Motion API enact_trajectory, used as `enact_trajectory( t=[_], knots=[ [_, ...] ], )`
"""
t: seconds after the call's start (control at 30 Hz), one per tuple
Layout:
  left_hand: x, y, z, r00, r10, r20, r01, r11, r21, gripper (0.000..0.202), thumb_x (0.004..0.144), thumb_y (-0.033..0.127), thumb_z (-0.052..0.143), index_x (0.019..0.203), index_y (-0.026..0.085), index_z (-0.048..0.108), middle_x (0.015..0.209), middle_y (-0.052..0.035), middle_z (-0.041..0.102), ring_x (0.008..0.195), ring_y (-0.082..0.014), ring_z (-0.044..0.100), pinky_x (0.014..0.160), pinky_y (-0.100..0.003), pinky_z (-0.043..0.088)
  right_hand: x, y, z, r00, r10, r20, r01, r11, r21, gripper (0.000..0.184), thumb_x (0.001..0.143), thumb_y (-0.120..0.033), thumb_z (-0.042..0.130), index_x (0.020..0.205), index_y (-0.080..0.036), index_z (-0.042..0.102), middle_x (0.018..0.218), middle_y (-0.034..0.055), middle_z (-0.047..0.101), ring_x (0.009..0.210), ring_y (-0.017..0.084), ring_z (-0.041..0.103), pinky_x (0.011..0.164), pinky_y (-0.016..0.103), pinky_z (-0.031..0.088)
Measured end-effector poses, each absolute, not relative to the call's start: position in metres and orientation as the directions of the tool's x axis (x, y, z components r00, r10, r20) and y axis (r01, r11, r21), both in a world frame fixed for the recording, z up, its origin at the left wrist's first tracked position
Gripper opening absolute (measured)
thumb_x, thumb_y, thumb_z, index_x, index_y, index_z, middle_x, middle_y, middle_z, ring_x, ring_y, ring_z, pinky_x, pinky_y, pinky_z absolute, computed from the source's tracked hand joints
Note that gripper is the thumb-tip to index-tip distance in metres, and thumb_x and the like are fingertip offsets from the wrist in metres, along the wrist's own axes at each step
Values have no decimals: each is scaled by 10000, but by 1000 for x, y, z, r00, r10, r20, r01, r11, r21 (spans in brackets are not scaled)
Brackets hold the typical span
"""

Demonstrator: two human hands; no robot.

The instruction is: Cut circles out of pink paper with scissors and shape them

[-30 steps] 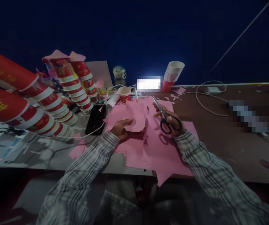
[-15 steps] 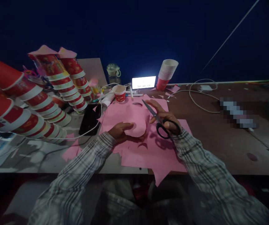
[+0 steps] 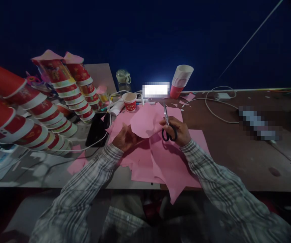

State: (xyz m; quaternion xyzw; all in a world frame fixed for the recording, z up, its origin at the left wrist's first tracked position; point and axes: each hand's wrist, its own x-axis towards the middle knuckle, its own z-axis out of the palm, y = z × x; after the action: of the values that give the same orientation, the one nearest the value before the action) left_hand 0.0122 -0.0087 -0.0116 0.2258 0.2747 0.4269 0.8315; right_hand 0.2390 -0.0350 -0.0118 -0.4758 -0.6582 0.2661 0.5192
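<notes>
A rounded piece of pink paper (image 3: 145,123) is raised and tilted between my hands, above other pink sheets. My left hand (image 3: 124,138) is closed at its lower left edge, with the fingers partly hidden beneath it. My right hand (image 3: 179,130) is closed around the black handles of the scissors (image 3: 166,113). The blades point up and away from me, close together and beside the paper. The fingertips of my right hand reach the paper's right edge. Larger pink sheets (image 3: 176,165) lie underneath, one pointed corner hanging over the table's front edge.
Tall stacks of red and white paper cups (image 3: 67,91) lean at the left. A single cup (image 3: 129,101) and a cup stack (image 3: 181,81) stand behind the paper. A black phone (image 3: 97,131), white cable (image 3: 208,101) and bottle (image 3: 123,79) are around.
The rounded paper has been lifted and turned away from me. My right hand has moved left to its edge, and the scissors have swung from pointing left to upright, their blades closer together.
</notes>
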Motion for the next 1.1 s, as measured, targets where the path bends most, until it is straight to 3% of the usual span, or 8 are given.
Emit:
enact_trajectory(
  t=[0.13,0.33,0.47,0.57,0.67,0.8,0.93,1.1],
  knots=[
    [18,-13,-22,491,858,-150,-546,437,715,457,702,454,759,1045,171,656,997,-102,727,980,-269,677,811,-383,561,234,-35,-17,23,872,488,404,438,-803,390,836,-549,576,909,-191,711,995,102,641,986,239,615,896,390,493],
    [26,-12,-33,246,944,-221,-443,312,840,269,623,291,830,672,124,625,576,0,626,550,-122,607,563,-246,510,227,-36,-25,-54,801,596,493,541,-682,436,823,-557,592,994,-173,709,1085,140,606,1002,254,596,899,430,497],
    [27,-9,-23,147,970,-195,-544,244,803,291,623,310,822,738,134,622,646,-16,656,613,-157,645,588,-290,537,231,-40,-17,111,748,654,557,499,-664,509,774,-624,605,969,-168,720,1050,135,570,982,262,556,880,435,486],
    [23,-5,-16,72,983,-170,-573,180,799,322,608,316,827,733,152,579,600,23,615,625,-159,667,658,-317,564,234,-45,-10,135,857,497,393,414,-821,494,820,-597,572,1029,-165,693,742,40,553,673,165,541,636,320,489],
    [19,-2,-14,20,986,-164,-553,148,820,337,624,321,813,712,158,531,580,40,587,635,-164,689,643,-283,553,227,-51,-9,-23,958,285,117,286,-951,522,819,-598,577,1106,-165,636,603,-20,520,521,118,477,499,264,417],
    [17,-2,-15,65,984,-163,-516,173,839,379,651,378,794,679,153,490,633,-17,641,642,-192,702,612,-284,547,209,-56,-14,-219,968,125,-46,118,-992,527,748,-542,679,1091,-151,599,594,-18,578,500,118,508,475,259,420],
    [18,-5,-12,158,969,-192,-483,245,841,426,629,382,810,632,159,447,578,-20,623,626,-232,704,620,-350,574,202,-54,-14,-196,980,12,-19,8,-1000,471,715,-457,722,1046,-142,606,605,-13,594,517,115,540,493,253,452],
    [17,-6,-12,220,947,-233,-484,314,817,369,738,336,734,637,164,423,620,-47,654,680,-252,724,688,-408,589,205,-52,-9,-225,972,70,-75,54,-996,498,663,-413,772,1064,-161,619,747,1,590,603,105,551,559,251,470]
  ],
)
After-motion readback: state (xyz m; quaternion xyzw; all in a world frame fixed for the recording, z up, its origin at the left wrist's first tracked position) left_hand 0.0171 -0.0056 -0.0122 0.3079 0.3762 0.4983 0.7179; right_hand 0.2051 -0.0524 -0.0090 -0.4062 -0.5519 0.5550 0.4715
